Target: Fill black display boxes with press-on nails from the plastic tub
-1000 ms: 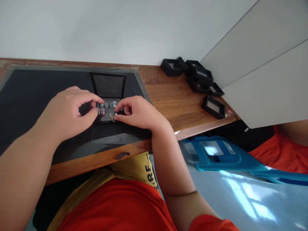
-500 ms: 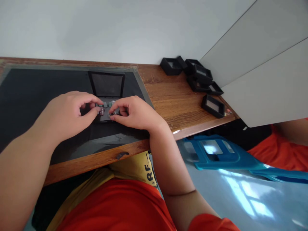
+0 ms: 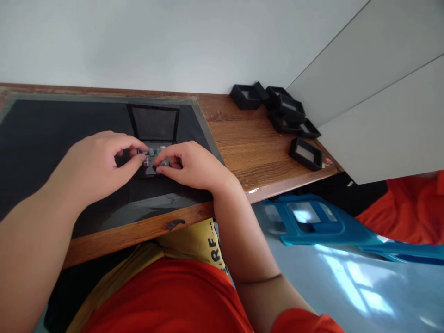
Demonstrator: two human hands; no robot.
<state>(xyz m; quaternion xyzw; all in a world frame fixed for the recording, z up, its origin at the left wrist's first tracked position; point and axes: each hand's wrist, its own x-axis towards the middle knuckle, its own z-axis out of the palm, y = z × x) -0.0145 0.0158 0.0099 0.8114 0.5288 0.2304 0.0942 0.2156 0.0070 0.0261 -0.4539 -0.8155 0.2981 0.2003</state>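
A small black display box (image 3: 154, 124) stands open on the black mat (image 3: 41, 134), its lid raised towards the wall. Several small stones (image 3: 151, 151) lie in its tray, greenish ones in a back row. My left hand (image 3: 95, 166) curls over the tray's left side and pinches a round pale bead (image 3: 146, 161) between thumb and forefinger. My right hand (image 3: 189, 164) rests on the tray's right side, its thumb and forefinger closed on a small stone (image 3: 163, 162) right next to the left fingertips. Much of the tray is hidden by both hands.
The mat lies on a wooden table (image 3: 249, 148) against a white wall. Several shut black display boxes (image 3: 280, 108) sit in a cluster at the table's right end, one apart (image 3: 307, 154) near the corner. A blue plastic stool (image 3: 312, 222) stands on the floor at the right.
My right hand has slid left across the tray until its fingertips meet the left hand's. The left hand has stayed in place on the bead.
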